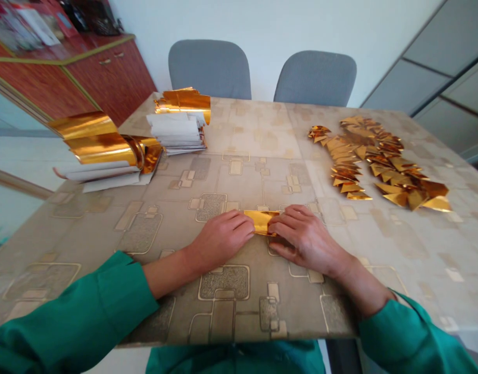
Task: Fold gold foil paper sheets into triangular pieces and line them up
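A folded strip of gold foil paper (261,221) lies on the table in front of me, between my two hands. My left hand (227,236) has its fingers closed over the strip's left end. At the right end, my right hand (301,236) grips the foil with curled fingers, its thumb low near the tabletop. Both ends of the strip are hidden under the fingers. Off to the right lie rows of folded gold paper pieces (346,161), overlapping one another.
Two stacks of gold-and-white paper sheets, a curled one (102,150) and a flatter one (178,130), stand at the left. Patterned cloth covers the table (239,171). Two grey chairs (210,67) are behind it, and a wooden cabinet (110,78) stands at back left.
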The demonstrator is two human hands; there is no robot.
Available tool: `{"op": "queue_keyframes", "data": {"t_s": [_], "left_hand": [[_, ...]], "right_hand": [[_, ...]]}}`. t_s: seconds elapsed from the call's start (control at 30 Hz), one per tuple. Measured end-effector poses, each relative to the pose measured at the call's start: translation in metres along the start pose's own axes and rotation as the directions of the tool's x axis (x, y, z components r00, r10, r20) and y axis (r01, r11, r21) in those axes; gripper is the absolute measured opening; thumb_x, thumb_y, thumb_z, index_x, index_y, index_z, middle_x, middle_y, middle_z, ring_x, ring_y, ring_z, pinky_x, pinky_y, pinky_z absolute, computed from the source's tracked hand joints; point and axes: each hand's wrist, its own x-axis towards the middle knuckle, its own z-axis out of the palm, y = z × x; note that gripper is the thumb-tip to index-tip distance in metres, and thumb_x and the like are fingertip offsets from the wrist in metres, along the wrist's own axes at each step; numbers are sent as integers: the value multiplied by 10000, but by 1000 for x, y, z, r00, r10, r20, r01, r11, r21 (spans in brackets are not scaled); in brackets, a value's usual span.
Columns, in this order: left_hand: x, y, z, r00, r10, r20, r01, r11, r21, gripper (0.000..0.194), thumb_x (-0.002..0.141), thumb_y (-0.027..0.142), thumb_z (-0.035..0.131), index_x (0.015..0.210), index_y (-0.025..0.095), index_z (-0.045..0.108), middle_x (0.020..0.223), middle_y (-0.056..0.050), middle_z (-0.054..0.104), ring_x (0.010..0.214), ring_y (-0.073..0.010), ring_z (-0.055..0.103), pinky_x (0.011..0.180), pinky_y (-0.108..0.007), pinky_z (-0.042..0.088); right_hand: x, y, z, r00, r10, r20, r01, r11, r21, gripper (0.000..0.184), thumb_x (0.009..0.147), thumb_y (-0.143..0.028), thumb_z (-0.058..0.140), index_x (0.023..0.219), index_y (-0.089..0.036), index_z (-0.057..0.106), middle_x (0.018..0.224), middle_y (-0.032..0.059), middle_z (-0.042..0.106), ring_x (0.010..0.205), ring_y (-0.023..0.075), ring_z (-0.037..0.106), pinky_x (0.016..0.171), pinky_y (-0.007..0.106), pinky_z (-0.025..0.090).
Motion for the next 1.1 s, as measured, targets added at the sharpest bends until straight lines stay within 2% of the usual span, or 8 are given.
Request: {"op": "queue_keyframes", "data": {"t_s": [0.13, 0.23, 0.47, 0.53, 0.7, 0.87, 0.97, 1.1], "left_hand": [[-1, 4, -3, 1000, -22, 23, 23, 997, -70, 272, 1026, 230, 435, 905, 138, 660, 905, -72, 687, 891, -185, 624, 851, -338, 528], [-3, 8, -3, 996, -84, 34, 87, 991, -103, 269, 1029, 253, 426, 907, 144, 639, 865, -64, 679, 849, -182, 626, 825, -336, 530], [-5, 9, 6, 959, -275, -75, 257, 949, -184, 117, 1001, 238, 473, 1051, 185, 565, 938, -32, 708, 828, -168, 675, 738, -295, 549], [-4, 8, 7, 961, -269, -59, 255, 951, -173, 108, 997, 236, 489, 1029, 186, 578, 921, -29, 706, 826, -170, 672, 741, -294, 550], [0, 6, 8, 974, -206, -93, 187, 967, -175, 133, 998, 209, 500, 1079, 157, 593, 1095, -70, 691, 997, -189, 660, 880, -336, 557], [0, 5, 9, 981, -170, -91, 156, 977, -144, 174, 1008, 214, 488, 1074, 147, 634, 1115, -73, 687, 1022, -188, 650, 918, -346, 554], [-1, 4, 9, 988, -131, -81, 125, 989, -77, 190, 1002, 213, 503, 1059, 149, 672, 1143, -78, 674, 1008, -199, 637, 902, -362, 555], [0, 4, 7, 991, -119, -64, 118, 993, -22, 169, 980, 214, 550, 970, 150, 706, 1066, -70, 680, 932, -202, 615, 837, -355, 553]], "right_hand": [[-1, 3, -1, 999, 36, -5, -35, 995, 96, 223, 1005, -276, 476, 892, -205, 655, 921, 39, 714, 892, 170, 609, 833, 345, 407], [-2, 4, 0, 998, 68, -5, -66, 981, 185, 209, 997, -268, 477, 902, -205, 652, 842, 26, 699, 835, 162, 601, 801, 335, 404], [1, 6, 12, 963, 257, -77, -225, 930, 289, 167, 974, -258, 519, 880, -198, 643, 757, 7, 665, 745, 154, 556, 742, 301, 379], [3, 7, 16, 954, 291, -72, -261, 924, 279, 150, 967, -255, 541, 890, -203, 658, 787, 13, 673, 778, 164, 556, 752, 305, 368], [5, 9, 22, 923, 378, -66, -354, 905, 238, 155, 948, -292, 597, 837, -208, 663, 775, 12, 665, 766, 171, 547, 758, 317, 344], [6, 7, 25, 902, 419, -106, -384, 889, 251, 126, 905, -284, 668, 803, -214, 639, 720, -17, 642, 736, 165, 541, 756, 315, 324], [7, 6, 27, 886, 447, -121, -410, 878, 247, 103, 855, -249, 725, 811, -214, 638, 705, -30, 632, 723, 163, 540, 752, 313, 315], [7, 6, 28, 878, 462, -123, -427, 873, 235, 98, 852, -243, 729, 814, -216, 643, 693, -33, 631, 714, 162, 543, 755, 314, 311]]}}
